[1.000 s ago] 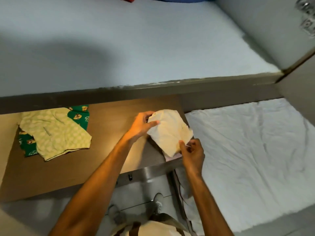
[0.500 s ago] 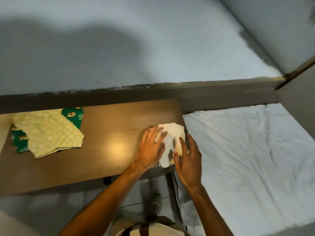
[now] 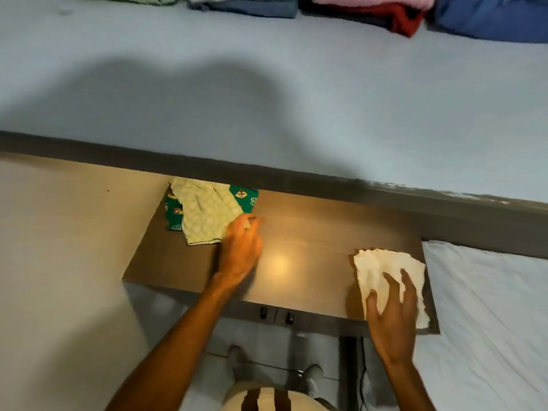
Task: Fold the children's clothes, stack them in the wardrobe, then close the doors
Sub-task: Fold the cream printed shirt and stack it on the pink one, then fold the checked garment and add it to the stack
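At lower right of the frame, the right hand (image 3: 391, 315) presses spread fingers on the folded cream garment (image 3: 385, 274) at the table (image 3: 311, 247) edge; light, limp cloth. Left hand (image 3: 241, 247) pinches the yellow-green garment (image 3: 204, 215) (best lifted by its hem), atop a green printed one (image 3: 173, 212)

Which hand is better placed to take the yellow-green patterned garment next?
Left. The left hand already reaches the edge of the yellow-green garment, while the right hand rests flat on the folded cream cloth at the table's other end.
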